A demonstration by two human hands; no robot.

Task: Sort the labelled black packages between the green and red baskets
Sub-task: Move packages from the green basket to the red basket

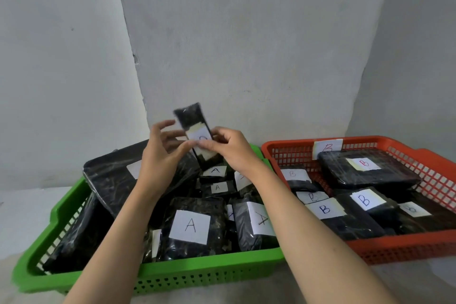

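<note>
I hold a small black package (pixel 192 119) upright above the green basket (pixel 204 271); its white label is partly covered and blurred. My right hand (pixel 230 149) pinches its lower half across the label. My left hand (pixel 160 153) touches its left side with thumb and fingers spread. The green basket holds several black packages labelled A, such as the one at the front (pixel 191 227). The red basket (pixel 394 248) on the right holds several black packages labelled B, including a large flat one (pixel 367 171).
Both baskets rest on a pale surface (pixel 22 215) against a grey wall (pixel 246 44). A white tag marked B (pixel 327 147) is stuck on the red basket's back rim. A big black package (pixel 111 180) leans on the green basket's left rear.
</note>
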